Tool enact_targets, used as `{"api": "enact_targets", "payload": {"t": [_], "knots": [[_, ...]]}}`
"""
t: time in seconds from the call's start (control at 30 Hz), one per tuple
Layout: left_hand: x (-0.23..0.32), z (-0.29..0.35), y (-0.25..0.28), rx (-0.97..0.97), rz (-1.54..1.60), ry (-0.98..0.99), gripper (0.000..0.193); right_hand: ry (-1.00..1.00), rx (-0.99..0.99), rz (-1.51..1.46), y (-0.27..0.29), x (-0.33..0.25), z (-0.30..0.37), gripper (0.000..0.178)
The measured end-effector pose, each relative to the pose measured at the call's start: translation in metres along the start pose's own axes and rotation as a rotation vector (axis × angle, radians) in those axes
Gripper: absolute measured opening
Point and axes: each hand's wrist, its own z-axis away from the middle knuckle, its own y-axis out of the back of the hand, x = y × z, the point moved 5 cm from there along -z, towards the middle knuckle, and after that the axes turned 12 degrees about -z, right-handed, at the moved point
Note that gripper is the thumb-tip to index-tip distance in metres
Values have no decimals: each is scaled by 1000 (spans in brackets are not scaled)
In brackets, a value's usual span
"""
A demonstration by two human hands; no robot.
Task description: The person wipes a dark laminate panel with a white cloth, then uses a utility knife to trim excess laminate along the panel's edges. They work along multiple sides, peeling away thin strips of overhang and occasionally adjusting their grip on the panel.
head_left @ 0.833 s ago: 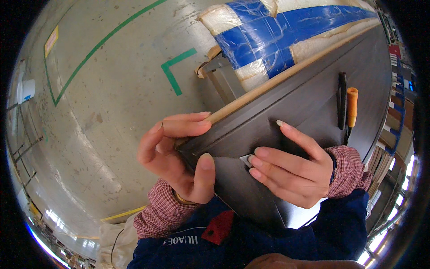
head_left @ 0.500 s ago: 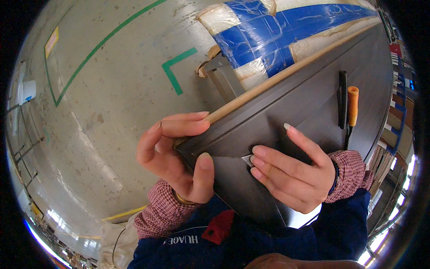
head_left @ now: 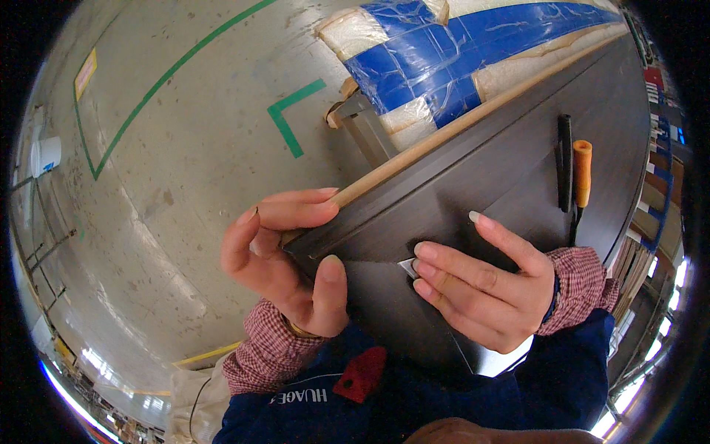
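Observation:
A dark brown wooden panel with a recessed, mitred frame lies slantwise in front of me. My left hand is closed round its left corner, fingertips over the far edge and thumb at the near side. On the panel's face, my right hand pinches a small, thin, silvery flat piece, like a blade. Only its tip shows beside the frame joint; the fingers cover the rest. The right index finger is stretched out, apart from the others.
A black slim tool and an orange-handled tool lie on the panel, right of my right hand. Beyond the far edge are blue-taped padding and a grey support. Green tape marks the floor.
My left hand and the panel's corner appear slightly farther left and down. The blue-taped padding has shifted slightly left in view. My right hand stays nearly in place, still pinching the piece.

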Motion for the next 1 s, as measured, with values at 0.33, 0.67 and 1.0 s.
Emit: {"api": "enact_targets", "payload": {"t": [0.33, 0.67, 1.0], "knots": [[8, 7, 4, -35, -339, -113, 46, -248, 198, -696, 21, 46, 12, 17], [52, 36, 0, -397, -1195, -499, 49, -311, 395, -751, 8, 49, 28, 15], [56, 18, 6, -522, -1284, -746, 54, -256, 394, -670, 5, 47, 19, 15]]}}
